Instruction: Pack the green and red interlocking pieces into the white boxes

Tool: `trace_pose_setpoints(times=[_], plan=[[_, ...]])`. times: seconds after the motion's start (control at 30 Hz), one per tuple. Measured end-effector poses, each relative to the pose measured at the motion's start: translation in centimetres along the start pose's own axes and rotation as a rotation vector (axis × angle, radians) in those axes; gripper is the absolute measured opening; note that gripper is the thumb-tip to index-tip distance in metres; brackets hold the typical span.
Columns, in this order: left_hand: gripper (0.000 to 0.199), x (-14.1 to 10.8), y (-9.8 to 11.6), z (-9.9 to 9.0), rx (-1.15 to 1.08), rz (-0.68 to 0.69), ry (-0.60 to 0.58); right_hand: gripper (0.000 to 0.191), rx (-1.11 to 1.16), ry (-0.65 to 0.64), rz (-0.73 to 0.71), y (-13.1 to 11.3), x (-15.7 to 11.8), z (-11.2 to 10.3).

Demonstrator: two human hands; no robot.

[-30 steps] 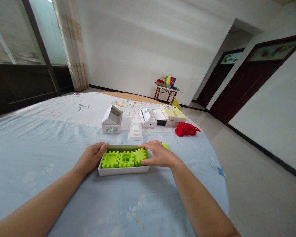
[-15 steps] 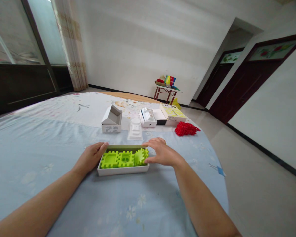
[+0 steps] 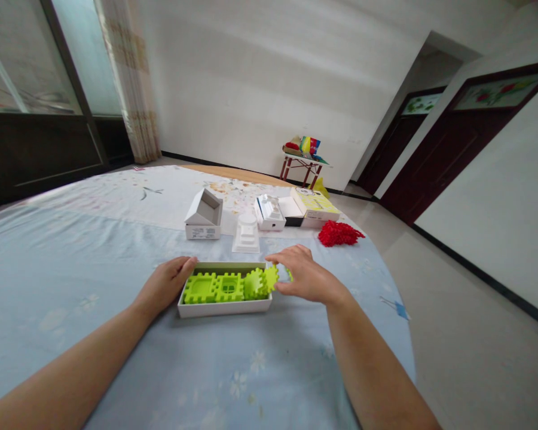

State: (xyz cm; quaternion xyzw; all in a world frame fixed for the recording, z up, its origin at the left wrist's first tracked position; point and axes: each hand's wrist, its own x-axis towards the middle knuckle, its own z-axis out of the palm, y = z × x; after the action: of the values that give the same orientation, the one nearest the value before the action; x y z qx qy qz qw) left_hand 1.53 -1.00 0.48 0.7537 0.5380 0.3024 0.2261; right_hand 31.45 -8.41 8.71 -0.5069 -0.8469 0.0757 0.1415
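Note:
A shallow white box (image 3: 226,307) sits on the cloth in front of me with lime-green building blocks (image 3: 200,288) inside, their edges notched. My left hand (image 3: 168,280) grips the box's left end, thumb at the back corner. Just past the right end, my right hand (image 3: 302,275) is closed on one green block (image 3: 271,278), partly raised above the rim. More green shows between its thumb and fingers, and the palm side is hidden. Among the blocks in the box, one has a window-like grid and another at the right lies tilted.
Behind the box stand an open white carton (image 3: 204,232), a white moulded tray (image 3: 245,236), a second white box (image 3: 269,214) and a yellow-white box (image 3: 316,206). A red shredded bundle (image 3: 339,233) lies near the table's right edge, above a blue clip (image 3: 401,310).
My right hand has moved slightly right and up, drawing a green block out over the box's right end. My left hand stays on the box.

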Motion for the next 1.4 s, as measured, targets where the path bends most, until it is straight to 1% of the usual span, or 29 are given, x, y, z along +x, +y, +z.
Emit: trace_pose_setpoints(times=[0.1,0.17,0.3,0.4,0.57,0.67,0.8,0.9,1.13,1.27,1.4], plan=[[0.043,0.0,-0.1,0.0,0.003,0.01,0.01,0.054,-0.015,0.066,0.008,0.0,-0.6,-1.0],[0.043,0.0,-0.1,0.1,0.003,0.01,0.008,0.052,-0.006,0.114,0.006,-0.2,-0.7,-1.3],[0.044,0.0,0.0,0.0,0.005,-0.012,-0.009,0.051,0.048,0.149,-0.033,-0.7,0.0,-0.9],[0.045,0.0,0.2,-0.1,0.004,-0.024,-0.013,0.053,0.094,0.115,-0.066,-0.7,0.7,0.2],[0.046,-0.1,0.2,-0.1,-0.011,-0.021,-0.018,0.05,0.083,-0.029,-0.042,0.1,1.2,2.0],[0.046,0.0,0.1,0.0,-0.006,-0.01,-0.02,0.046,0.062,-0.049,-0.038,0.3,1.2,2.5],[0.045,0.0,0.0,0.0,-0.006,-0.001,-0.006,0.04,0.018,-0.039,-0.011,0.1,1.3,2.8],[0.043,0.0,0.0,0.0,-0.011,-0.008,-0.01,0.036,0.009,-0.058,-0.018,-0.2,1.3,3.0],[0.04,0.1,0.1,0.0,-0.016,-0.022,-0.022,0.038,0.038,-0.115,-0.016,-0.4,1.3,2.4],[0.042,0.1,0.1,0.0,-0.023,-0.022,-0.011,0.042,0.126,-0.146,-0.026,0.1,1.4,2.3],[0.042,0.1,0.0,0.0,-0.011,-0.042,-0.031,0.038,0.245,-0.177,-0.063,1.2,1.6,2.6]])
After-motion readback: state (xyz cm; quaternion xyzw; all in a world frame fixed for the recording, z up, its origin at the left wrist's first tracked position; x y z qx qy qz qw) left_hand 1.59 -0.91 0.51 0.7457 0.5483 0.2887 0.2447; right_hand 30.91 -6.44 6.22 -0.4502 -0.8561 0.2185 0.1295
